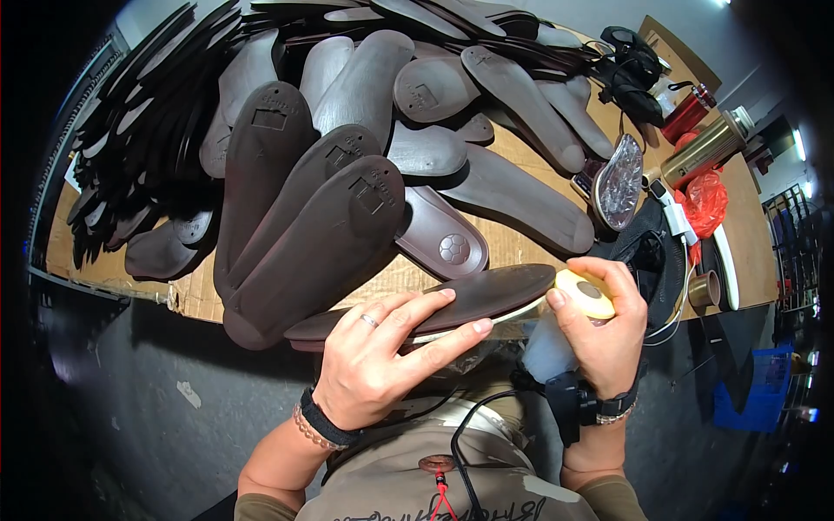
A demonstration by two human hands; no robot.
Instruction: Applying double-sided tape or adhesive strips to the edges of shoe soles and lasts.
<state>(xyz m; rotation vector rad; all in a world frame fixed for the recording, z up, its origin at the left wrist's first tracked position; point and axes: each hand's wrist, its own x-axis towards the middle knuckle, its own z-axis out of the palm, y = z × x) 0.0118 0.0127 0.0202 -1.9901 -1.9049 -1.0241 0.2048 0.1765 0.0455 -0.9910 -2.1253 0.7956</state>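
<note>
Head view: worn on your head, looking down past your shirt (391,473) and forward, upright and unmirrored.
Left hand (369,369): close to your lens, below centre.
Right hand (604,328): close too, right of centre.
Table (512,249): seen from above, its edges bent by your fisheye.
Heap of soles (360,82): farther ahead of you, toward the upper rim.

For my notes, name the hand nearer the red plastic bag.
Right. In the picture, the right hand is below and left of the red plastic bag; the left hand, on a dark insole, is farther left.
</note>
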